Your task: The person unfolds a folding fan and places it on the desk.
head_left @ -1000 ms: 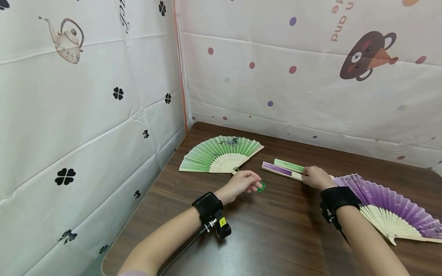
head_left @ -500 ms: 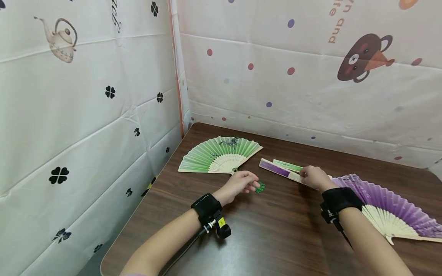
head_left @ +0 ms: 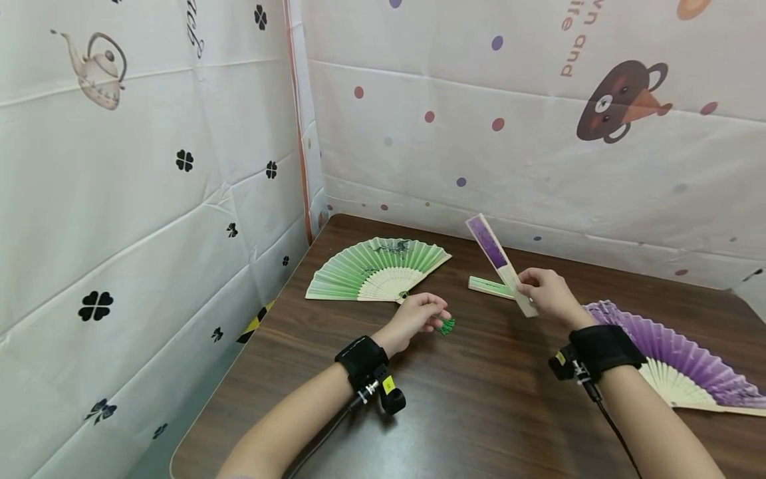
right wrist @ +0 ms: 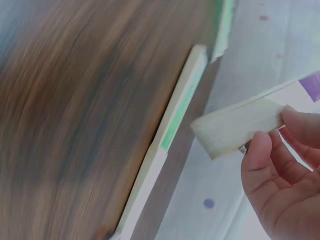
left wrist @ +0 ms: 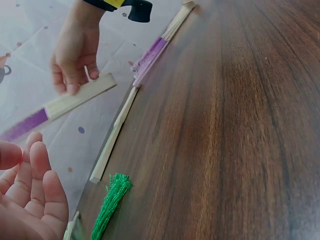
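My right hand (head_left: 553, 296) pinches a folded purple fan (head_left: 492, 247) by its pale wooden end, the purple end tilted up and away from me. In the right wrist view, thumb and fingers grip that fan (right wrist: 240, 125) near a small metal rivet. Behind it on the table lies a folded green fan (head_left: 488, 287). My left hand (head_left: 411, 320) hovers with loosely curled fingers and nothing in them, beside a green tassel (left wrist: 113, 204) on the wood. An open green fan (head_left: 383, 271) is spread just beyond the left hand.
An open purple fan (head_left: 694, 356) lies at the right, partly behind the right forearm. The brown wooden table (head_left: 467, 406) meets printed white cloth walls (head_left: 419, 153) at the back and left. Each wrist wears a black strap with a camera and cable.
My right hand has lifted the folded purple fan off the table and turned it upward, leaving the folded green one lying there. The left hand has stayed almost still.
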Tool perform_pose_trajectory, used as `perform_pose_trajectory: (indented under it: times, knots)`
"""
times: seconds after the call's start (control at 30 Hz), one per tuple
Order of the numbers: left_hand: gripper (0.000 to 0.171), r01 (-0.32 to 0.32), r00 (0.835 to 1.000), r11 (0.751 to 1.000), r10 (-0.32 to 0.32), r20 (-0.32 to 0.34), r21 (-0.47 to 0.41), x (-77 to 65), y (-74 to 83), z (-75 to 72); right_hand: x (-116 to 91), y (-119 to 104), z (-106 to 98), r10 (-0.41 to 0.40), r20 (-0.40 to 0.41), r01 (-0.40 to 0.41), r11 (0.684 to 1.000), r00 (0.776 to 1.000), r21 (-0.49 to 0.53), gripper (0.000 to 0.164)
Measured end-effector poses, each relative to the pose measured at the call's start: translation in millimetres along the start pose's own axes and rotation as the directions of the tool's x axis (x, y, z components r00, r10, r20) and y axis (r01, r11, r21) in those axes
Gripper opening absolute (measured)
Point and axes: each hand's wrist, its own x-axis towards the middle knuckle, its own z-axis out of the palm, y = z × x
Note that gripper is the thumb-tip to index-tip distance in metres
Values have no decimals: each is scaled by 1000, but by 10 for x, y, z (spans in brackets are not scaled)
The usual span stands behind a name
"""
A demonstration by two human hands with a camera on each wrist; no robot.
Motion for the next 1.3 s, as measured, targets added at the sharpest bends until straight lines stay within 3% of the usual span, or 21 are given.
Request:
perform_pose_trajectory:
  times: [0.1,0.2,0.43,0.63,0.97,1.3]
  knots:
    - [25,-11,1000,1000,11,-17,-6,22,-16,22,-50,-81,22,28,5,-28,990,1000,137,21]
    - [26,-27,999,1000,27,-35,-5,37,-24,47,-102,-151,81,25,2,-24,958,1000,287,21]
    - [27,-81,996,997,81,-38,-9,69,-41,135,-228,-286,327,-7,38,-18,789,999,614,14]
    - [30,-104,995,994,104,-4,41,109,-87,220,-303,-359,570,-18,137,-86,699,990,710,5]
    - [20,-108,993,989,112,-28,105,155,-142,279,-322,-341,759,-19,191,-129,671,981,730,5]
    - [19,-102,993,987,108,-43,123,171,-152,297,-332,-322,765,-11,187,-128,689,982,714,9]
